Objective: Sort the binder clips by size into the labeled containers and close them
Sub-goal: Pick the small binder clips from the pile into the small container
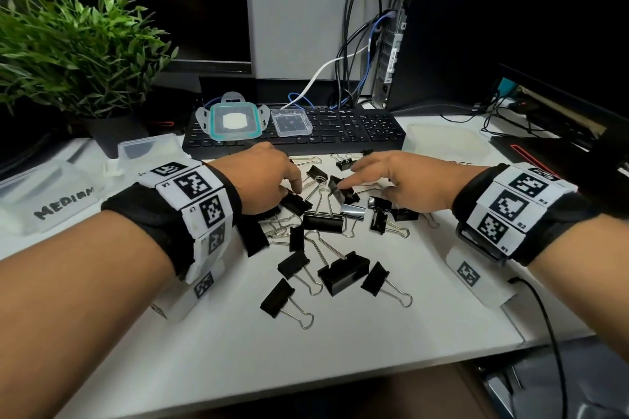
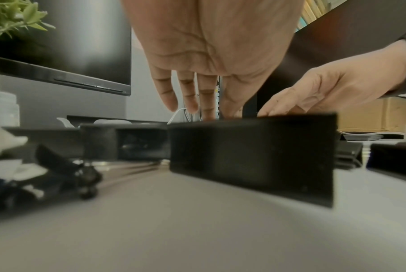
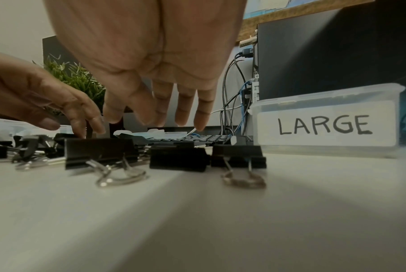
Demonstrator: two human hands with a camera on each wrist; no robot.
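Observation:
Several black binder clips [image 1: 323,221] of different sizes lie heaped on the middle of the white table [image 1: 238,343]. My left hand [image 1: 293,186] reaches down into the far left of the heap, fingers fairly straight, tips at a clip [image 1: 295,204]. My right hand [image 1: 347,180] hovers over the far right of the heap with fingers stretched leftward, holding nothing. In the left wrist view my left hand [image 2: 192,104] hangs behind a big clip [image 2: 251,156]. The right wrist view shows my right hand [image 3: 165,114] above the clips [image 3: 99,152]. The MEDIUM container [image 1: 51,204] sits left, the LARGE container [image 3: 325,125] right.
Another clear container [image 1: 149,146] stands behind my left wrist. A teal-rimmed lid [image 1: 235,121] and a small clear lid [image 1: 291,122] rest on the black keyboard [image 1: 357,129]. A potted plant [image 1: 78,54] is at back left, a computer tower and cables [image 1: 381,54] at back right.

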